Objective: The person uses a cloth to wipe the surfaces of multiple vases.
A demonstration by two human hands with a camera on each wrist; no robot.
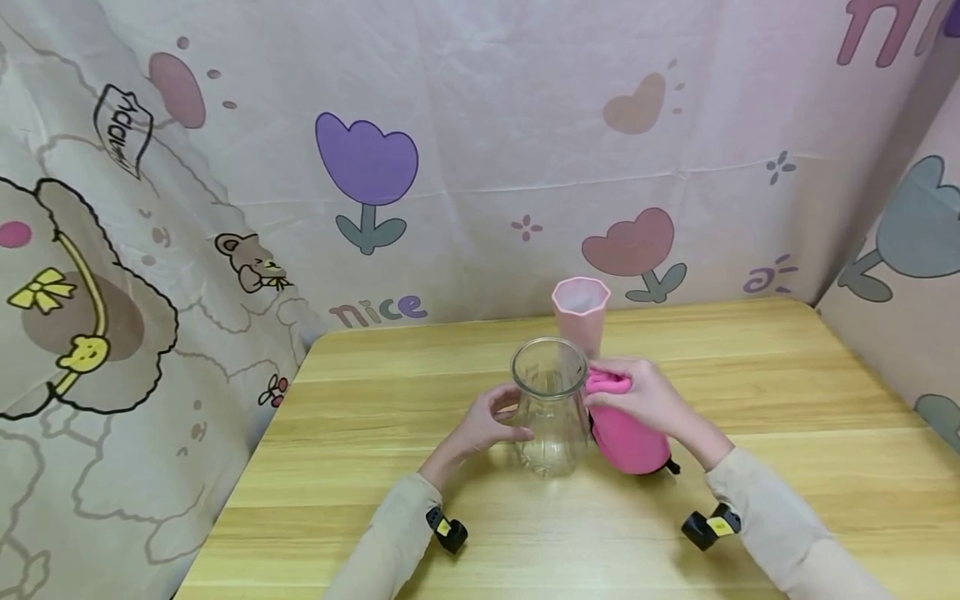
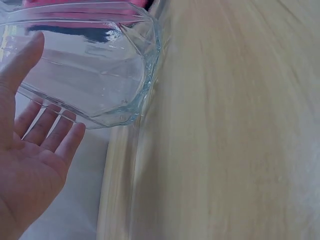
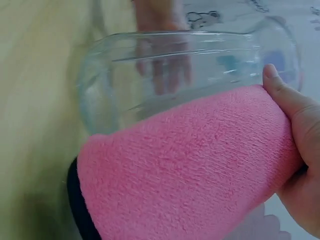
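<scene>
A clear glass vase [image 1: 551, 433] stands upright on the table, its round rim facing up. At its left side is my left hand [image 1: 483, 421], thumb and fingertips at the glass. In the left wrist view, those fingers [image 2: 45, 125] are spread and fairly straight, with the palm apart from the vase. On the other side, my right hand [image 1: 645, 396] grips a pink plush cloth [image 1: 630, 437] with black edging by its upper end. The right wrist view shows the cloth [image 3: 190, 165] hanging close along the vase; whether they touch I cannot tell.
Just behind the vase stands a pink faceted cup [image 1: 581, 321]. Everything sits on a wood-grain table [image 1: 390, 375], with a printed fabric backdrop [image 1: 480, 125] behind it and at both sides. Each wrist carries a small black camera [image 1: 447, 531].
</scene>
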